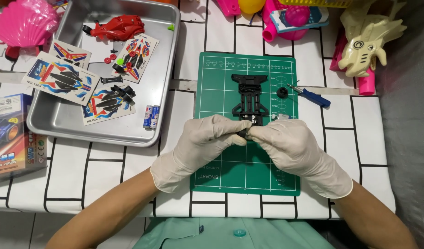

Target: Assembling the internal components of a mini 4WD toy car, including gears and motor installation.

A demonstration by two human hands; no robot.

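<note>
Head view looks straight down on a toy car assembly in its early stage, as I judge it: the black chassis (249,97) lies flat on the green cutting mat (221,170), bare of wheels and body; both gloved hands meet at its near end. The left hand (203,142) and the right hand (285,143) are closed fingertip to fingertip, pinching something small and dark at the chassis's near edge; what the piece is stays hidden under the gloves. The step in hand looks like seating a small part into the near end of the frame; the next move would call for a steady press with the frame held flat, since it could slide on the mat.

A black gear (281,92) rests just beside the chassis on its right; a blue-handled screwdriver (313,97) lies beyond it, half off the mat. Well apart to the left, the metal tray (170,69) holds the red car body (117,27), sticker sheets (60,78), two batteries (151,116) and loose small parts; all of it sits on the white, black-lined tabletop (106,170).
</note>
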